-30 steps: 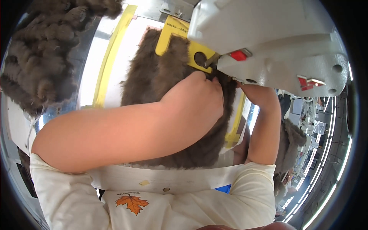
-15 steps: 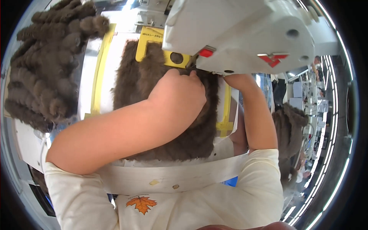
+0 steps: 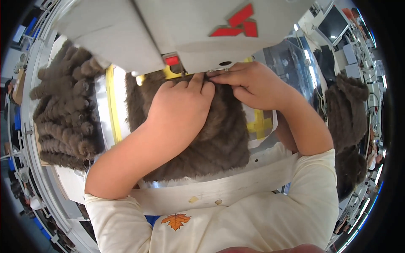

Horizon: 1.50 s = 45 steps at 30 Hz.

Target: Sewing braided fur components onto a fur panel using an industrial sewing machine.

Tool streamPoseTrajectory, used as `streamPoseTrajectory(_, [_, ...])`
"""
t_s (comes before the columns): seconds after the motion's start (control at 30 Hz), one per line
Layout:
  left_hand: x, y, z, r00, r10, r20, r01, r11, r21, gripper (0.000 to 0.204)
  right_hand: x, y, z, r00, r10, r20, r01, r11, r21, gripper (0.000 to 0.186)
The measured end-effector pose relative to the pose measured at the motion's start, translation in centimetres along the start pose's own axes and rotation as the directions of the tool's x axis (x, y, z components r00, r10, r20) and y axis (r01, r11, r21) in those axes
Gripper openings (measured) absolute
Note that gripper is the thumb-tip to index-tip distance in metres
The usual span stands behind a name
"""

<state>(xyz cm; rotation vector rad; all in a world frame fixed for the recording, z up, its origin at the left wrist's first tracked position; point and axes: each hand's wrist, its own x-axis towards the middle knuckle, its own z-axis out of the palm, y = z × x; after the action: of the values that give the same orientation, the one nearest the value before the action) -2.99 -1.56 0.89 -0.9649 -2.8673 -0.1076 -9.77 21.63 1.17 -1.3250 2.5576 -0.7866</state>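
Note:
Under the white sewing machine head [image 3: 101, 29], with red markings, lies a brown fur piece [image 3: 211, 152] beside a yellow guide plate [image 3: 173, 72], mostly hidden. My left hand [image 3: 181, 109] rests on the fur, fingers curled onto it and one finger reaching toward the presser area, just below the machine. Beside it, my right hand [image 3: 259, 86] has its fingers stretched out, fingertips touching the fur at the machine's lower edge and thumb apart. Whether the fingertips pinch the fur's edge is hard to make out.
A heap of brown fur strips [image 3: 63, 122] lies at the left, more brown fur [image 3: 346, 114] at the right. Yellow tape [image 3: 113, 105] runs along the white work surface. A dark screen [image 3: 331, 23] and distant workbenches show at the edges.
The view has turned, so the machine head now spans the top. My right hand shows fully, its fingers stretched beside my left hand's; one left finger now points forward.

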Motion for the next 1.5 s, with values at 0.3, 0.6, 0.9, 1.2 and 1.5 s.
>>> streamPoseTrajectory(0.3, [0.3, -0.4, -0.1, 0.999, 0.045, -0.014, -0.045, 0.998, 0.050, 0.026, 0.4, 0.2, 0.6, 0.999, -0.028, -0.023, 0.029, 0.998, 0.049, 0.042])
streamPoseTrajectory(0.6, [0.4, -0.1, -0.5, 0.996, 0.084, -0.008, -0.084, 0.995, 0.061, 0.027, 0.3, 0.2, 0.9, 0.998, -0.035, -0.044, 0.038, 0.996, 0.078, 0.040])
streamPoseTrajectory(0.9, [0.0, 1.0, -2.4, 0.982, 0.075, 0.171, -0.079, 0.997, 0.020, 0.026, 0.0, -0.5, 0.6, 0.999, -0.049, 0.024, 0.047, 0.997, 0.058, 0.037])
streamPoseTrajectory(1.2, [0.1, 1.4, -2.4, 0.978, 0.155, 0.138, -0.149, 0.987, -0.053, 0.028, -0.2, -0.9, 0.5, 0.998, 0.001, 0.067, 0.004, 0.997, -0.077, 0.027])
streamPoseTrajectory(1.5, [0.2, 0.9, -2.3, 0.975, 0.189, 0.115, -0.189, 0.982, -0.014, 0.026, -0.5, -1.0, 0.2, 0.998, -0.033, 0.047, 0.035, 0.999, -0.037, 0.027])
